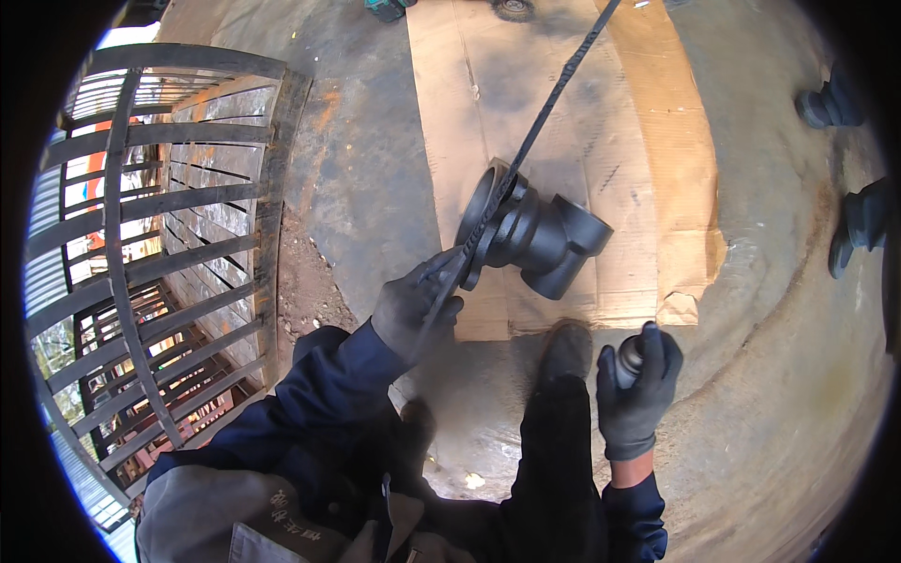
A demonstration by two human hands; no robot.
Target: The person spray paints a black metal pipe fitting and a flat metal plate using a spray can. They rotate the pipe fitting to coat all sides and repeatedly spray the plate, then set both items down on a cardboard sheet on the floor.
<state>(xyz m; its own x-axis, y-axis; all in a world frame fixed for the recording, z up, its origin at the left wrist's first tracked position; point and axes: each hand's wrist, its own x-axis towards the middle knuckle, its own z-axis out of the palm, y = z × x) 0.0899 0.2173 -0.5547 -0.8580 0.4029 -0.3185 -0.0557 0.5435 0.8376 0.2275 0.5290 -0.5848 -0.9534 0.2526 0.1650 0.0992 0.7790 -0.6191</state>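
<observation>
A black metal pipe fitting (530, 235), with a wide round flange at its left end and short branch openings at its right, is above a sheet of cardboard. My left hand (413, 298), in a dark glove, is closed at the flange's lower left edge. A dark, rope-like length (554, 98) runs slantwise from the top right, passes in front of the flange and crosses over that hand, blurring at its lower end. To the right, apart from the fitting, my gloved right hand (638, 394) is wrapped round a spray can (631, 353), with a finger over its top.
Brown cardboard (554, 103) lies on the stained concrete floor. A slatted metal rack (188, 206) stands along the left. At the right edge are another person's dark boots (856, 220). A green tool (385, 7) and a small wheel (513, 7) show at the top.
</observation>
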